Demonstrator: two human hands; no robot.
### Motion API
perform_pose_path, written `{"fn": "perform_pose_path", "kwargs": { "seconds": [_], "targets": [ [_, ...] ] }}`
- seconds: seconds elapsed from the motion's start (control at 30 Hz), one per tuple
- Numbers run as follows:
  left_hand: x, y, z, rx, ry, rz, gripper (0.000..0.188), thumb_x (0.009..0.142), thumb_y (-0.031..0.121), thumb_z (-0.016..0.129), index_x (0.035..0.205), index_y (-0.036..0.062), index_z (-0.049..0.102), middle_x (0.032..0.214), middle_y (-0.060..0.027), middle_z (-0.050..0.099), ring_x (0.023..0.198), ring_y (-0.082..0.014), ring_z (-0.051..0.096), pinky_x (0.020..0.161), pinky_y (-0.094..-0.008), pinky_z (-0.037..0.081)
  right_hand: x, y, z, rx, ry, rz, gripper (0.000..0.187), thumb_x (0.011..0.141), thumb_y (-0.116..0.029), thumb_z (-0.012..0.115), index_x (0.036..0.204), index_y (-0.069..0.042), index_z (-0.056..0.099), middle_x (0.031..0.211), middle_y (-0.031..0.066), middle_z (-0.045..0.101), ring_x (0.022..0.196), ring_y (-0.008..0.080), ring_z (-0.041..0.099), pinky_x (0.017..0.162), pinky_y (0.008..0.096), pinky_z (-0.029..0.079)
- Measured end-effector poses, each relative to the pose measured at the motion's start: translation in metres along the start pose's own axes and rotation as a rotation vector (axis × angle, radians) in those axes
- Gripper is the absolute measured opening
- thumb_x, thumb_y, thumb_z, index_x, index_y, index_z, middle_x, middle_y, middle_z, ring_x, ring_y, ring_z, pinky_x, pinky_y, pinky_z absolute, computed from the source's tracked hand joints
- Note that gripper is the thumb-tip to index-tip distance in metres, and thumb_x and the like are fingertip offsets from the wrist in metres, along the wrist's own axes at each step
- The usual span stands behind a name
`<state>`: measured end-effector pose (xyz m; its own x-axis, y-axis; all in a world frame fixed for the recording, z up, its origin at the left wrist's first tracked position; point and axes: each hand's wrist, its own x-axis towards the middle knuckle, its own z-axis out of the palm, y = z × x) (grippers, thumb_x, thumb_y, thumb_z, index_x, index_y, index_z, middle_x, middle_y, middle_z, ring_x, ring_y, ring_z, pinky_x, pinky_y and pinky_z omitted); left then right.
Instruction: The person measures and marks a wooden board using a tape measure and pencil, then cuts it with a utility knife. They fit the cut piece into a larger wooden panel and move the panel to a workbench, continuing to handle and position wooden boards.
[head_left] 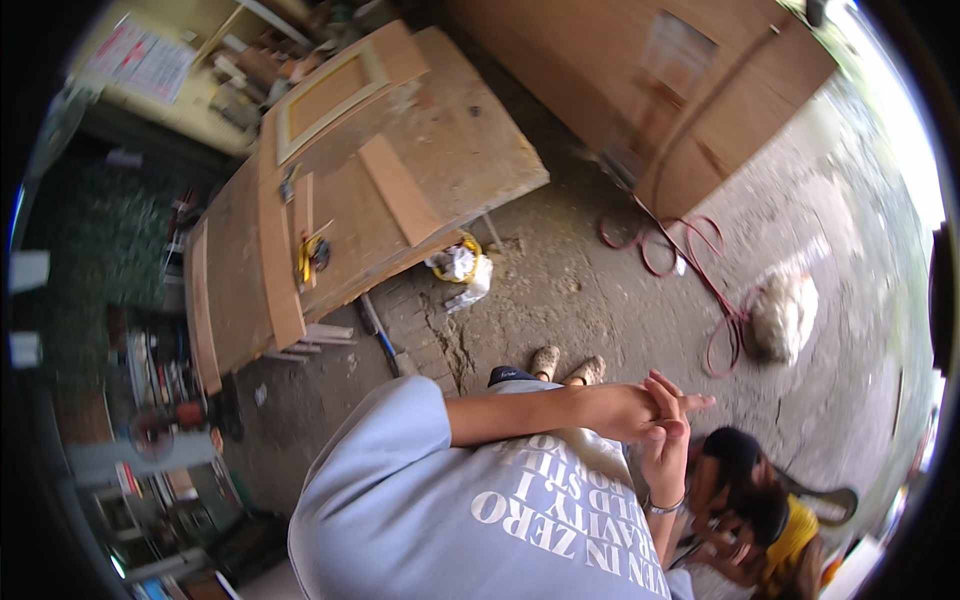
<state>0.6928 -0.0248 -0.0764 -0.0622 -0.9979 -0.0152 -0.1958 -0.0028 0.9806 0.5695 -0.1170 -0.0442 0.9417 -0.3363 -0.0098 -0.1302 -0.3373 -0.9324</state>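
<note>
the pale blue shirt point(370, 500) on the person's torso, with large white lettering across its front, is nearest the hands; the left hand point(615, 410) and right hand point(664, 450) touch before it, some fingers extended, and i cannot tell whether they hold anything. beyond, a yellow basket point(470, 243) holds crumpled white material beside the wooden surface point(480, 135); a far printed sheet point(140, 58) is unreadable.

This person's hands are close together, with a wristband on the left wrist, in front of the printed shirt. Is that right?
Not quite: the head view shows the wristband at the wrist of the right hand, not the left hand. The hands are close together in front of the printed shirt.
</note>
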Motion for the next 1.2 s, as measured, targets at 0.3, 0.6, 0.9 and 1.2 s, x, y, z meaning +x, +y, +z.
{"fn": "perform_pose_path", "kwargs": {
  "seconds": [0.3,0.6,0.9,1.2],
  "targets": [
    [-0.148,-0.055,-0.025,0.494,0.571,-0.839,0.087,0.092,0.048,0.054,0.152,0.0115,0.002,0.155,-0.0225,0.013,0.138,-0.0371,0.031,0.113,-0.0446,0.029,0.139,0.013,0.013,-0.855,-0.607,-0.390,0.061,0.080,-0.027,0.070,0.132,-0.005,0.046,0.127,0.0190,0.056,0.105,0.0390,0.058,0.090,0.0437,0.048],
    [-0.416,-0.173,-0.044,0.000,1.898,-0.954,0.055,0.092,0.039,0.059,0.130,0.0009,0.050,0.133,-0.0205,0.052,0.123,-0.0332,0.050,0.102,-0.0417,0.039,0.175,-0.039,0.131,-0.701,-0.667,-0.346,0.050,0.084,-0.029,0.067,0.124,-0.003,0.052,0.117,0.0173,0.061,0.102,0.0362,0.061,0.084,0.0430,0.050],
    [-0.707,-0.267,-0.048,-1.111,2.976,-0.520,0.055,0.097,0.037,0.052,0.135,-0.0009,0.040,0.126,-0.0164,0.052,0.119,-0.0268,0.050,0.100,-0.0403,0.039,0.175,-0.079,0.334,-0.644,-0.866,-0.272,0.048,0.084,-0.031,0.068,0.120,-0.003,0.056,0.112,0.0177,0.064,0.098,0.0358,0.062,0.084,0.0414,0.050],
    [-0.759,-0.308,-0.036,-0.909,2.798,-0.184,0.038,0.098,0.032,0.054,0.119,0.0013,0.050,0.110,-0.0103,0.057,0.093,-0.0198,0.059,0.082,-0.0324,0.049,0.220,-0.149,0.446,-0.589,-0.966,-0.391,0.043,0.087,-0.032,0.063,0.120,-0.005,0.056,0.108,0.0151,0.064,0.098,0.0339,0.062,0.085,0.0425,0.048]
  ]
}}
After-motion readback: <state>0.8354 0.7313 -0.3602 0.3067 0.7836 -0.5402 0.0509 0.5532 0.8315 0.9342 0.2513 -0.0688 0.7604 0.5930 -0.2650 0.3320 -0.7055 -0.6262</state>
